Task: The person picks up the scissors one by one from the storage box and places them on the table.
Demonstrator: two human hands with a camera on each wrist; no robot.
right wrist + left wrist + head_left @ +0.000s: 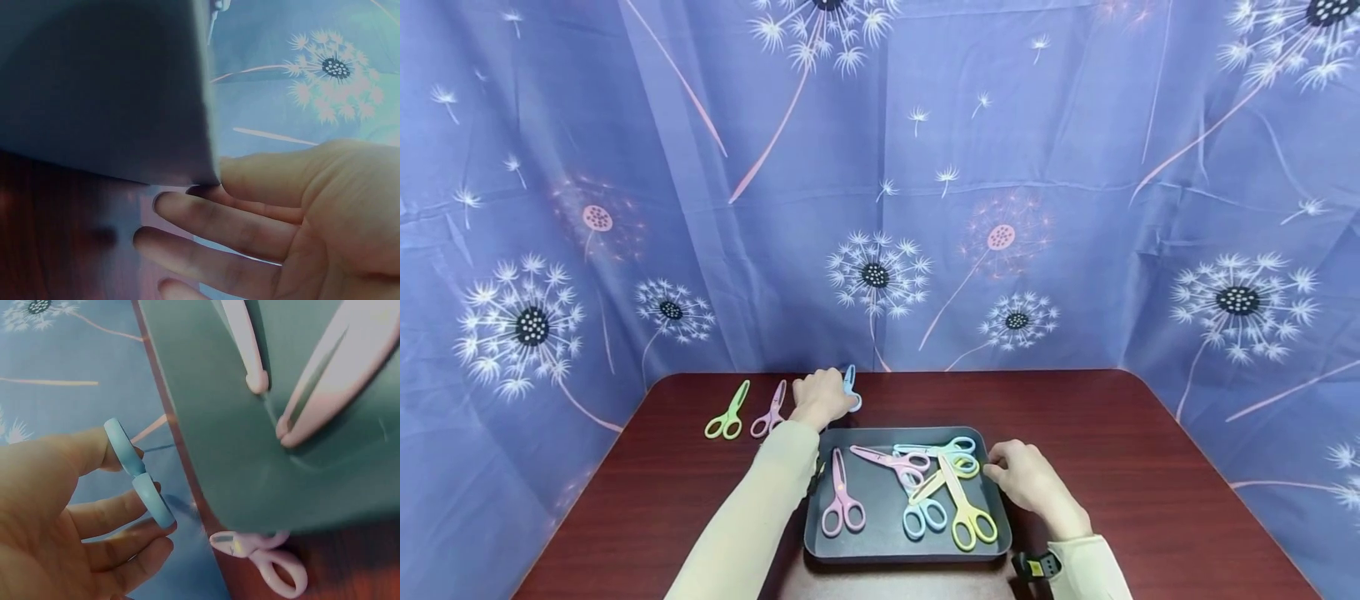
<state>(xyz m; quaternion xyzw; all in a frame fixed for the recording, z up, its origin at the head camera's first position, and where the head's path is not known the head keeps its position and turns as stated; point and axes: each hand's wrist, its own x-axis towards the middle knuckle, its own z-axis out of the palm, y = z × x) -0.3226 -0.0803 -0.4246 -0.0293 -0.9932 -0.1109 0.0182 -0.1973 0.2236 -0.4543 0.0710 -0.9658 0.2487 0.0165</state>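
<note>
Over the table's far side my left hand (pixel 822 396) pinches a pair of light blue scissors (pixel 851 385) by the finger loops. In the left wrist view those loops (pixel 154 500) sit between thumb and fingers, edge-on. At the dark grey tray's (pixel 910 557) right side, my right hand (pixel 1032 483) grips the rim between thumb and fingertips, its other fingers spread outside. Inside the tray lie pink scissors (pixel 842 500), another pink pair (pixel 891 457), yellow scissors (pixel 973 517) and blue scissors (pixel 925 517), several overlapping at the right.
Left of my left hand, green scissors (pixel 730 413) and purple-pink scissors (pixel 771 412) lie side by side on the dark red-brown table (pixel 1075 417). A blue dandelion-print curtain (pixel 925 208) hangs right behind the table's far edge.
</note>
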